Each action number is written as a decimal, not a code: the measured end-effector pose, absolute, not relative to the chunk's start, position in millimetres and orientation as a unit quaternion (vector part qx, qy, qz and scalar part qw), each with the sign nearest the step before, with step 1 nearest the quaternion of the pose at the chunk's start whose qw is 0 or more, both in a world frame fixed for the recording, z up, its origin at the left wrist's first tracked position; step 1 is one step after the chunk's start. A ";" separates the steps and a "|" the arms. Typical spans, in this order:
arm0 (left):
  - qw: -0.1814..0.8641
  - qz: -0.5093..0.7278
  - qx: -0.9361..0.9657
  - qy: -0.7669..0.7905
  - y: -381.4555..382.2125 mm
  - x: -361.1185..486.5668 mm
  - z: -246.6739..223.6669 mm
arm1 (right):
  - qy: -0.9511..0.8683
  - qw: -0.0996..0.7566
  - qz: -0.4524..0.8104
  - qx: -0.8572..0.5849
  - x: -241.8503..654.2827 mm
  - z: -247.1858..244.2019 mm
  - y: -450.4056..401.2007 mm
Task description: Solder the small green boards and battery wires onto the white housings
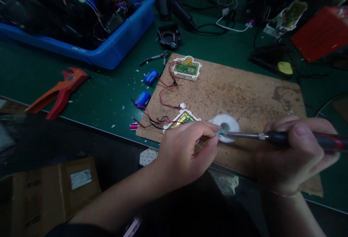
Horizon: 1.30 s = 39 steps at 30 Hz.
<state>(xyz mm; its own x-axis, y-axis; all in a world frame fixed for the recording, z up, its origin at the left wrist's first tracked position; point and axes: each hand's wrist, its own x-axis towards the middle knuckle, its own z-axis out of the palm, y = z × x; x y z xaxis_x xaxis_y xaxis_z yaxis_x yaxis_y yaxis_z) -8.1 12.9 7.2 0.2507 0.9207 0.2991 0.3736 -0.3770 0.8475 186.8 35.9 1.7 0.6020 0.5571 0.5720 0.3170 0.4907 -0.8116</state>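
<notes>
Pinching green part (221,131), just right of frame centre, was left hand (190,150) | right hand (296,153) gripped iron (244,135), tip at part | part looked light, stiff, fragile; edge hold seemed best, iron by handle only

board (244,92) on table (114,95), housings (187,75) and spool (233,123) on board, large pliers (58,92) left of board, tub (127,36) behind pliers

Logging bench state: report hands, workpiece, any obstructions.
Right hand gripping soldering iron, tip at small green circuit board; contact unclear. Left hand pinching board, partly hiding lower white-framed module. White spool behind tip; iron's path looks unobstructed.
</notes>
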 end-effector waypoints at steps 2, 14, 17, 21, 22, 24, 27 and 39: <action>0.329 0.414 0.721 0.448 12.9 -8.5 6.9 | -0.439 0.744 0.078 -0.498 185.5 2.2 36.5; 0.326 0.415 0.719 0.452 12.6 -8.0 7.1 | -0.453 0.735 0.076 -0.500 186.0 0.3 36.1; 0.326 0.414 0.719 0.452 12.5 -8.1 7.2 | -0.449 0.735 0.074 -0.502 185.6 0.4 35.7; 0.327 0.418 0.718 0.451 12.7 -7.9 6.9 | -0.453 0.733 0.078 -0.501 185.8 1.8 34.4; 0.326 0.419 0.718 0.450 12.8 -7.8 6.9 | -0.454 0.732 0.081 -0.501 186.0 2.0 34.3; 0.324 0.419 0.720 0.449 12.9 -7.6 6.8 | -0.453 0.730 0.080 -0.506 186.2 2.0 34.5; 0.322 0.420 0.722 0.446 13.0 -7.6 7.0 | -0.453 0.729 0.072 -0.507 186.6 1.2 36.0; 0.321 0.419 0.721 0.450 12.6 -7.6 5.9 | -0.449 0.730 0.068 -0.510 182.6 2.5 34.5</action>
